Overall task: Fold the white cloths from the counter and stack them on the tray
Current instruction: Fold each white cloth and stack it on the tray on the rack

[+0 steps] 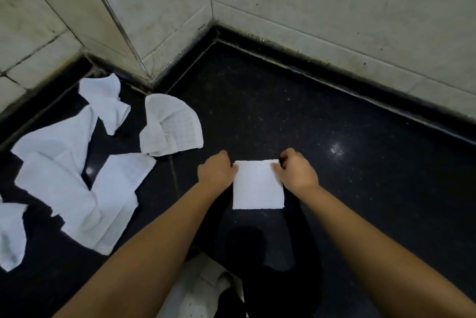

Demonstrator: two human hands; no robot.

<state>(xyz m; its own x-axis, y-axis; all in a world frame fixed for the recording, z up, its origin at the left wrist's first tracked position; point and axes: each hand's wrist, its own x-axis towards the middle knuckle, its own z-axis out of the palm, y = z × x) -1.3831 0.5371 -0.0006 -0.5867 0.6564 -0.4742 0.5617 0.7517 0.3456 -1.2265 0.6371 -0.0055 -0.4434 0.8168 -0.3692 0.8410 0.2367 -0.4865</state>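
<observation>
The black counter [322, 137] runs into a tiled wall corner [213, 21], and no tray shows anywhere in view, so where the stack goes cannot be told. On the person's left lies a loose heap of unfolded white cloths [77, 176], well apart from the work spot and nearer the left arm. Directly ahead sits the folded cloth [257, 185], a small, nearly square piece flat on the counter, slightly longer toward the person than across. The left hand [216, 169] touches its far left corner; the right hand [296, 171] lies on its far right corner. Both hands are curled narrow, fingertips seemingly pinching the far edge, though the grip itself is hidden beneath the knuckles. The next fold probably brings that far edge toward the body.
</observation>
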